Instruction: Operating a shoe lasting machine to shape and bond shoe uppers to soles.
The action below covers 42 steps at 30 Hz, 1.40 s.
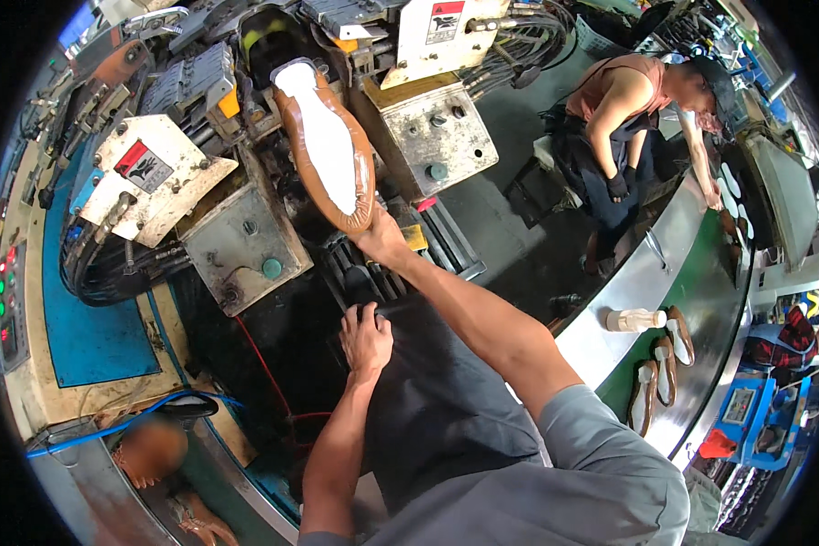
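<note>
A brown shoe upper (366, 146) with a white insole (326, 150) lies sole up, its far narrow end at the dark opening of a machine (273, 50). My right hand (382, 238) grips its near rounded end, arm stretched forward; the fingers underneath are partly hidden. My left hand (367, 341) rests by the dark cloth over my leg (437, 391), fingers loosely bent and apart, with nothing in it.
Two grey machine boxes (246, 255) (437, 136) flank the shoe. To the right runs a green conveyor (623, 369) with metal sides, bearing several brown shoe uppers (666, 369) and a pale bottle (635, 320). A seated co-worker (623, 100) reaches to the conveyor. Hoses hang at left.
</note>
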Each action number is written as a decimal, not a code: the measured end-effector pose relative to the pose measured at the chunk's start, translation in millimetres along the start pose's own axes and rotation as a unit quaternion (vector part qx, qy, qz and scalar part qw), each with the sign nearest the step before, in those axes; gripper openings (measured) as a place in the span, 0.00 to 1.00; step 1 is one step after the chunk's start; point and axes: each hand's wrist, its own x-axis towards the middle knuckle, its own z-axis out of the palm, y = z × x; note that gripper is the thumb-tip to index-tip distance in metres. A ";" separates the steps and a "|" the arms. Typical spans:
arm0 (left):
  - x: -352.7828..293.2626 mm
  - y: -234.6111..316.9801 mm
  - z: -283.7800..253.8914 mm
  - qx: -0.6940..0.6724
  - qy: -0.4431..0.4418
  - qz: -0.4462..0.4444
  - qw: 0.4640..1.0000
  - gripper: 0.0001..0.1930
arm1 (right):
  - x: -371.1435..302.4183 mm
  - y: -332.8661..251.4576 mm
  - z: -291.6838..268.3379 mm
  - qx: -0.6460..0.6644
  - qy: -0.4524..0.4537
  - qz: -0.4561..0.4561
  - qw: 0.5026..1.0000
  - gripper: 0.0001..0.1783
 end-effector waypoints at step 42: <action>11.9 -23.9 4.8 -0.041 0.053 0.065 0.996 0.17 | 7.4 -163.0 -29.6 -0.340 0.154 -0.352 0.858 0.33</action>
